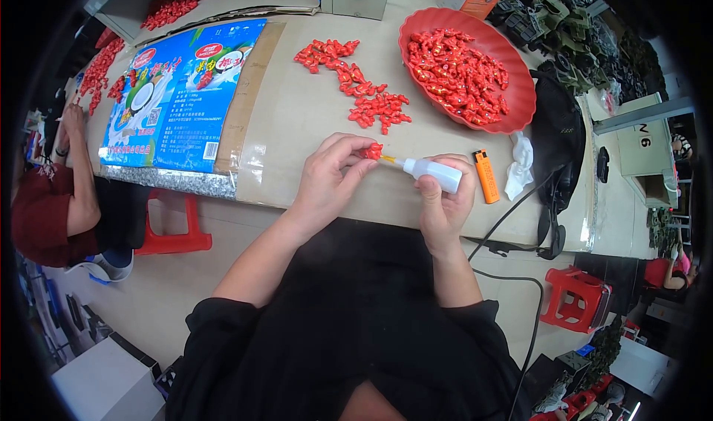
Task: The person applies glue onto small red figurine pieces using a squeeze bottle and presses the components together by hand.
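Observation:
Between thumb and fingers, my left hand pinches a small red figurine. My right hand is wrapped round a white squeeze bottle, tilted so its thin yellowish nozzle meets or nearly meets the figurine; which of the two I cannot tell. Just beyond my hands, a loose trail of similar red pieces lies on the table. Farther right, a red scalloped bowl holds a heap of red pieces with gold specks. An orange lighter lies to the right of the bottle.
A crumpled white tissue and a black bag with straps are at the right. On the left lies a blue printed cardboard sheet. A co-worker sits at far left, near more red pieces. A black cable hangs past the table edge.

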Available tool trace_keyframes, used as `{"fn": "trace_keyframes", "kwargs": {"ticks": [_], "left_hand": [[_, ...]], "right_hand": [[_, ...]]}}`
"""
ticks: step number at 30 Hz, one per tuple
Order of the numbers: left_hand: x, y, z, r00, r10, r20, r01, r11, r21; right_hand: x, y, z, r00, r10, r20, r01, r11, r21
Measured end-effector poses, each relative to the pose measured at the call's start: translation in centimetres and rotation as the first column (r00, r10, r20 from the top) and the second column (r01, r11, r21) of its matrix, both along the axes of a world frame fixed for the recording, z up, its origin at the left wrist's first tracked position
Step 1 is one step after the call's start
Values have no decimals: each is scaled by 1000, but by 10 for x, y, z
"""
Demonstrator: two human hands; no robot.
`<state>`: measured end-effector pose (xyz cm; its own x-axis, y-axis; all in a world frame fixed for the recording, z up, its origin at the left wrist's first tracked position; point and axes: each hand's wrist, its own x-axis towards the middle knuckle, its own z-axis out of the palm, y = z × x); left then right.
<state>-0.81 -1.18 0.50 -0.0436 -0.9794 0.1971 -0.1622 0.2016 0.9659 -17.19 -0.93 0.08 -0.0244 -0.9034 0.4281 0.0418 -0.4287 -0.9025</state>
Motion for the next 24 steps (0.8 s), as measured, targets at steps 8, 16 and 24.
{"fn": "trace_keyframes", "kwargs": {"ticks": [8,16,24], "left_hand": [[0,-1,0,1000,-11,20,11,1000,2],[6,-1,-1,987,-63,-147,67,997,24],[15,0,-3,864,-64,-499,165,973,161]], "right_hand": [[-2,-1,-1,999,-23,-45,22,999,-27],[-15,-14,14,959,-199,204,128,940,315],[-20,-15,2,947,-265,-180,299,934,197]]}}
